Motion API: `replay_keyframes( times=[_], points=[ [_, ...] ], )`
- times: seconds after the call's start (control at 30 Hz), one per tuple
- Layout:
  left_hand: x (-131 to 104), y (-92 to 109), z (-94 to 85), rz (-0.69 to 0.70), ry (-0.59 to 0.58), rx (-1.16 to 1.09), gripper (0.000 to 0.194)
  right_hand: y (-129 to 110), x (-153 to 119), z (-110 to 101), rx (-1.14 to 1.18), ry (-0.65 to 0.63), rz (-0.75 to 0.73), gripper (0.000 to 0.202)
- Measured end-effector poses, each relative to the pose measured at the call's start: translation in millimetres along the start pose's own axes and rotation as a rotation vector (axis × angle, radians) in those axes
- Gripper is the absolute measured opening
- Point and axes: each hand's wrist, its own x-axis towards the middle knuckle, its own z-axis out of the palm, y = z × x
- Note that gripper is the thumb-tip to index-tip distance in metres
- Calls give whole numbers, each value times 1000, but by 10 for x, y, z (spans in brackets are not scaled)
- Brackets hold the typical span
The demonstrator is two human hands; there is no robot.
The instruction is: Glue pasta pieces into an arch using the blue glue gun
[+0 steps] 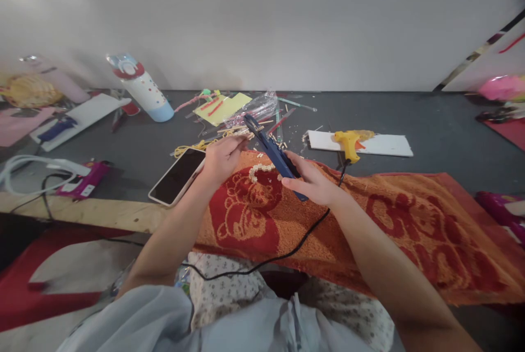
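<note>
1. I judge it partway: a curved pale strip [259, 169] lies on the towel [328, 226], at eight o'clock from the blue tool [272, 153]; loose bits [284, 145] remain at one o'clock.
2. The right hand [309, 180] grips the tool; the glue gun [349, 143], at three o'clock, lies untouched.
3. The left hand [225, 158], at nine o'clock, has bunched fingertips; I cannot tell on what.
4. The tool may hide the strip's end.

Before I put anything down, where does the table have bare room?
Bare dark tabletop shows between the white board and the red sheet far right, and between the dotted bottle and the phone. Crowded: beyond the left hand, with yellow paper and clear plastic.
</note>
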Motion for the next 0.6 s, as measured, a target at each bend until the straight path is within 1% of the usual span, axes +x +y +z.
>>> replay_keyframes(
  times=[0.17, 0.33, 0.6],
  points=[
    [-12, -50, -10, 50, -39, 47, 29, 16, 2, 14, -6, -15, 36, 81],
    [-15, -70, -34, 51, -111, 104, 28, -9, 23, 20, -10, -27, 5, 68],
    [-30, -117, -2, 69, -106, 116, 29, -12, 36, 50, 51, -14, 28, 56]
  ],
)
